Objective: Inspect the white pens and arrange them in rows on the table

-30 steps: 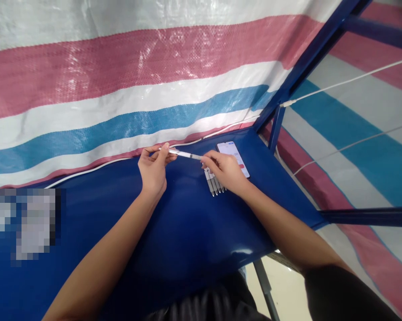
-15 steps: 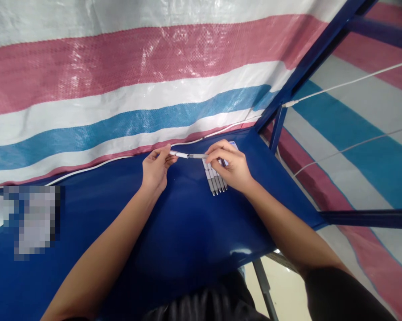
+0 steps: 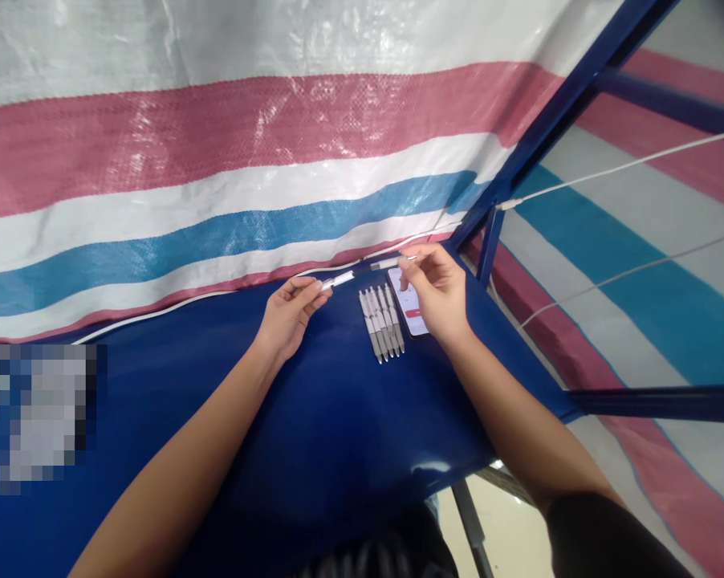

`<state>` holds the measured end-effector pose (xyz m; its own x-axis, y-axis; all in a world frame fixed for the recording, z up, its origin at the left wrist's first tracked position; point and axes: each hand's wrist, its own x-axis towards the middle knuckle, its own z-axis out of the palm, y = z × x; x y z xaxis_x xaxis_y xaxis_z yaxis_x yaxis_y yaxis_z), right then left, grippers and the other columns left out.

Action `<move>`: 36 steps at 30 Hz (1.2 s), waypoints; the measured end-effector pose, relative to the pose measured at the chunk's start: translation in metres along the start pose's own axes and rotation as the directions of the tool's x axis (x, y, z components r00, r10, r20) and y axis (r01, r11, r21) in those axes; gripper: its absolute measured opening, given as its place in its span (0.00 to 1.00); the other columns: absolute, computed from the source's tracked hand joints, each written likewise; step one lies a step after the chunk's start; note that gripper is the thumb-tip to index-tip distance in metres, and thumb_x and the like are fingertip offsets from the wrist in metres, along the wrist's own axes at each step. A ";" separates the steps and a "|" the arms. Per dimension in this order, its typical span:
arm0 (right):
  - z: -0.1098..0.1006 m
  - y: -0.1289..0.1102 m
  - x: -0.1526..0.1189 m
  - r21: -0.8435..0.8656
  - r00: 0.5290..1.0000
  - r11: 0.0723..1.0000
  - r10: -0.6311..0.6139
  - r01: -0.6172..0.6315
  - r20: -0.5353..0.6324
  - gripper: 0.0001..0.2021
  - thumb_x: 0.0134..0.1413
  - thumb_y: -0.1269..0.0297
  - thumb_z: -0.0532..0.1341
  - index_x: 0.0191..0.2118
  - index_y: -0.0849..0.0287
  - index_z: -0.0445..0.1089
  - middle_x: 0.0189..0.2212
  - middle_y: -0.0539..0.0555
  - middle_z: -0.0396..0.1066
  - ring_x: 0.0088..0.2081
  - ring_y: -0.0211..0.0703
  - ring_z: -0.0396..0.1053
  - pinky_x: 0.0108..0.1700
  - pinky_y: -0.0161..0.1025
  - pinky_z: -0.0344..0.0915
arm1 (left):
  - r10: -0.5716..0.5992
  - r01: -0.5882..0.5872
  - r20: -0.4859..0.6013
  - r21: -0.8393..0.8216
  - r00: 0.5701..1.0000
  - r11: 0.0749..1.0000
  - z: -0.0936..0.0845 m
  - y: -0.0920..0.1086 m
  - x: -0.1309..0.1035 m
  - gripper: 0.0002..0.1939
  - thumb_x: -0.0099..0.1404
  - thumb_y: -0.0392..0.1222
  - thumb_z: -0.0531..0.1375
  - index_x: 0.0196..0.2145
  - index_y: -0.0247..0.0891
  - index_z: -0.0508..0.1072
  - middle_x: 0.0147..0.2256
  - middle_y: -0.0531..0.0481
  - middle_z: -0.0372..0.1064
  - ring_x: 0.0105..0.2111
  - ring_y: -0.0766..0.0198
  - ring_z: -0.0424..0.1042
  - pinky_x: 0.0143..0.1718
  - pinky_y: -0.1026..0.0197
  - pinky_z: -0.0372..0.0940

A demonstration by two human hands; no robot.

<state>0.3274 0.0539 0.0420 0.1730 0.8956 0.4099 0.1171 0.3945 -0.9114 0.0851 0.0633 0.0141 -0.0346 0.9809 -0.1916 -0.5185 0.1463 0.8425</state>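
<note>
White barrel [image 3: 338,280] and grey section [image 3: 386,263] of a pen, held apart above the table [image 3: 331,417]

The left hand's [image 3: 286,317] thumb and forefinger pinch the outer end of the white barrel; its other fingers curl loosely. The right hand's [image 3: 440,289] thumb and fingertips pinch the outer end of the grey section. A thin dark length [image 3: 363,271] shows between the parts; whether it meets both is too small to tell. Both parts are off the table, near its far edge.

Below them, five pens [image 3: 383,325] lie side by side towards the far right corner, tips facing the near edge. Right of these lies a lit phone [image 3: 415,321], partly hidden by the right hand. A white cable [image 3: 151,311] follows the far edge, against a striped sheet [image 3: 217,128]. Near the left edge, an object [image 3: 49,417] is blurred out.
</note>
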 end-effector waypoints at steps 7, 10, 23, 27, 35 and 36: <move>-0.013 0.006 0.014 0.070 0.997 0.996 0.055 -0.051 -0.052 0.19 0.63 0.41 0.70 0.39 0.50 0.70 0.27 0.47 0.63 0.27 0.40 0.65 0.35 0.44 0.70 | -0.031 0.027 0.062 0.062 0.998 0.998 -0.002 -0.001 -0.003 0.18 0.53 0.38 0.82 0.41 0.34 0.86 0.37 0.44 0.83 0.38 0.60 0.85 0.46 0.60 0.80; -0.020 0.005 0.018 0.121 0.995 0.991 0.062 -0.052 -0.079 0.18 0.60 0.44 0.74 0.36 0.51 0.70 0.27 0.47 0.64 0.26 0.39 0.65 0.34 0.43 0.69 | -0.042 0.038 0.059 0.070 0.997 0.997 -0.003 -0.002 -0.002 0.17 0.54 0.38 0.81 0.41 0.34 0.87 0.37 0.43 0.84 0.37 0.61 0.84 0.45 0.61 0.80; -0.028 0.012 0.023 0.080 0.996 0.995 0.063 -0.058 -0.061 0.17 0.63 0.46 0.70 0.36 0.50 0.67 0.27 0.47 0.62 0.26 0.40 0.63 0.32 0.43 0.67 | -0.062 0.059 0.050 0.064 0.997 0.996 -0.002 -0.004 -0.002 0.13 0.54 0.39 0.82 0.37 0.34 0.88 0.35 0.44 0.83 0.35 0.64 0.83 0.42 0.64 0.79; -0.027 0.011 0.023 0.124 0.993 0.989 0.094 -0.085 -0.067 0.17 0.60 0.46 0.73 0.35 0.50 0.68 0.26 0.47 0.62 0.26 0.39 0.63 0.32 0.43 0.67 | -0.064 0.061 0.043 0.066 0.997 0.996 -0.003 -0.005 -0.001 0.13 0.54 0.39 0.82 0.36 0.34 0.87 0.35 0.44 0.83 0.35 0.63 0.83 0.42 0.63 0.80; -0.022 0.010 0.020 0.090 0.994 0.990 0.107 -0.106 -0.003 0.19 0.59 0.42 0.73 0.36 0.50 0.69 0.26 0.46 0.62 0.26 0.39 0.63 0.33 0.43 0.69 | -0.065 0.061 0.048 0.072 0.997 0.996 -0.003 -0.005 -0.001 0.14 0.53 0.39 0.82 0.35 0.34 0.87 0.36 0.44 0.84 0.34 0.64 0.83 0.42 0.64 0.80; -0.022 0.010 0.020 0.103 0.994 0.988 0.112 -0.112 -0.001 0.20 0.58 0.43 0.74 0.36 0.50 0.70 0.26 0.46 0.62 0.25 0.39 0.63 0.33 0.43 0.69 | -0.066 0.062 0.050 0.074 0.997 0.995 -0.003 -0.005 -0.002 0.14 0.53 0.39 0.82 0.35 0.34 0.87 0.36 0.44 0.84 0.34 0.64 0.83 0.42 0.64 0.80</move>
<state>0.3531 0.0713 0.0421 0.1862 0.9340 0.3048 -0.0044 0.3110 -0.9504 0.0853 0.0606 0.0090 0.0427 0.9744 -0.2209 -0.4554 0.2158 0.8637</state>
